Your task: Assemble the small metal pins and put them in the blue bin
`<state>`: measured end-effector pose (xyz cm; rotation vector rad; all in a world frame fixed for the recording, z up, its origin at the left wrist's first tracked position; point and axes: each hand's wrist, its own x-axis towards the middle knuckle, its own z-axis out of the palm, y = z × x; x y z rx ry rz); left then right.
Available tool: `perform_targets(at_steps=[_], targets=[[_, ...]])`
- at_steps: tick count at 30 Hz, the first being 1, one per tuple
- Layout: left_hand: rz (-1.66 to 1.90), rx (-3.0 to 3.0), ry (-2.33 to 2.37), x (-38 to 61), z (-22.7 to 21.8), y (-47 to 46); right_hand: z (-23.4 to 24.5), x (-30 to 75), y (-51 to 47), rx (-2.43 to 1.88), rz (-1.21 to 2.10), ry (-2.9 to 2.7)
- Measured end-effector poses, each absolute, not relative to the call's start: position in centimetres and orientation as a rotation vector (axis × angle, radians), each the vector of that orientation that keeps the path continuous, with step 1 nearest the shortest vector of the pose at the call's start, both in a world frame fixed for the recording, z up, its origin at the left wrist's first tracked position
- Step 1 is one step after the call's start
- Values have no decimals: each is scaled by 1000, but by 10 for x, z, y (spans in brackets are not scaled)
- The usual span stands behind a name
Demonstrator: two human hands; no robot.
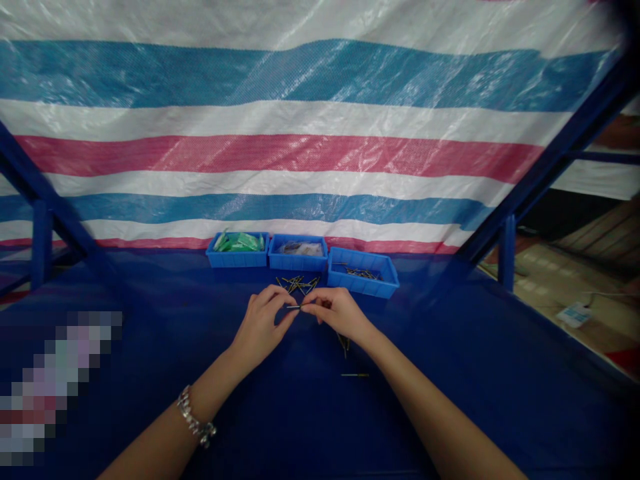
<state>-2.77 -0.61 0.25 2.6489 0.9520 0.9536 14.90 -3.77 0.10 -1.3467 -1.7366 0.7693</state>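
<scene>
While the person's left hand (263, 327) and right hand (337, 313) meet in front of the body, their fingers curled inward, a thin metal pin (293, 307) sits pinched between them, held level with one end poking out to the left (exactly which fingers grip it is too small to tell). Neither hand is spread, and the fingertips of the two nearly touch at the pin. A silver link bracelet (195, 417) circles the left wrist. Just above the hands, a loose heap of similar pins (299, 285) lies crossed on the blue table cover (450, 373), and below the right hand a smaller cluster of pins (343, 345) sits near a single pin (355, 375) lying on its own. Past the heap, three blue plastic crates stand in a row at the far edge: the left crate (237, 260) holds green packets (237, 242), the middle crate (297, 262) holds a clear bag (300, 248), and the right crate (363, 283), set slightly askew, holds more pins (361, 273). Behind them hangs a striped tarp (300, 153) in blue, white and red, with blue metal bars (550, 167) crossing in front of it, and a blurred patch (50, 387) covers part of the table's left side
</scene>
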Motion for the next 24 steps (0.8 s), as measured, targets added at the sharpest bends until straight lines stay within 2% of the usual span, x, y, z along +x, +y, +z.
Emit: perform_targets(at_steps=[24], targets=[[981,2638,977,-27,3,-6,1,150,-38,-1282,806,-1748]])
